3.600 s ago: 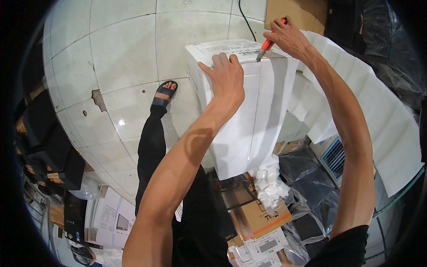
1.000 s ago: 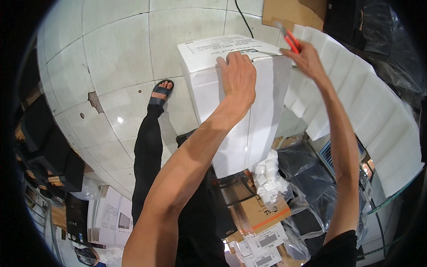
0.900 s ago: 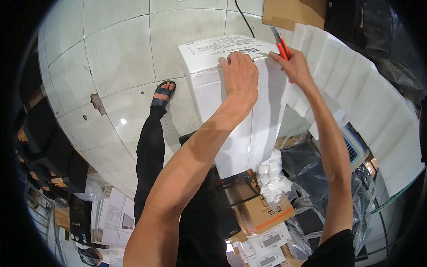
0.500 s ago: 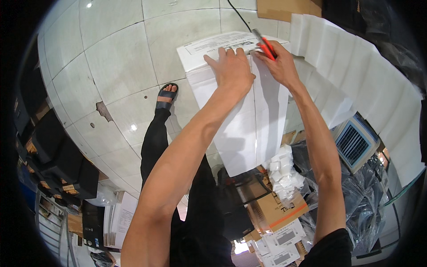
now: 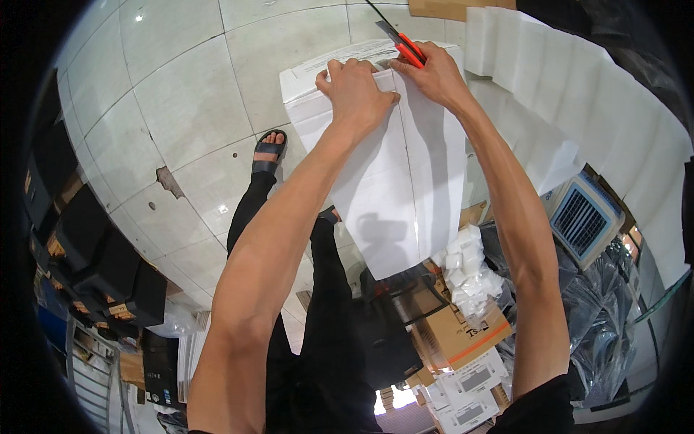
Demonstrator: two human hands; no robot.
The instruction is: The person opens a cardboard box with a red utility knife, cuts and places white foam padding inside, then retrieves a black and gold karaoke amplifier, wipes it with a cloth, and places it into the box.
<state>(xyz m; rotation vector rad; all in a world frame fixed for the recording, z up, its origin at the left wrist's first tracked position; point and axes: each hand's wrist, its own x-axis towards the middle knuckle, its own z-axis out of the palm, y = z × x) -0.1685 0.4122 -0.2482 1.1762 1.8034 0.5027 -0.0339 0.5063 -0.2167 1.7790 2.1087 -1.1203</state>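
A tall white cardboard box (image 5: pixel 376 195) stands in front of me, with a seam running down its near face. My left hand (image 5: pixel 358 98) is closed over the top edge, its fingers curled onto the flap left of the seam. Between the fingers of my right hand (image 5: pixel 439 76) is a red box cutter (image 5: pixel 410 50), its blade out and pointing up and to the left, away from the cardboard. The fingertips of that hand also touch the box edge by the seam. What the fingertips do under the flap is hidden.
White foam sheeting (image 5: pixel 557 79) spreads along the right. Near my legs are a brown carton (image 5: pixel 463 336), a pile of white foam pieces (image 5: pixel 470 271) and clear plastic wrap (image 5: pixel 596 340). A solar-panel-like unit (image 5: pixel 580 220) lies at right. Black cases (image 5: pixel 108 253) are stacked at left on the tiled floor (image 5: pixel 181 87).
Both hands have shifted slightly up and left at the box's top edge. The left fingers have curled further over it, and the cutter has tilted more to the left.
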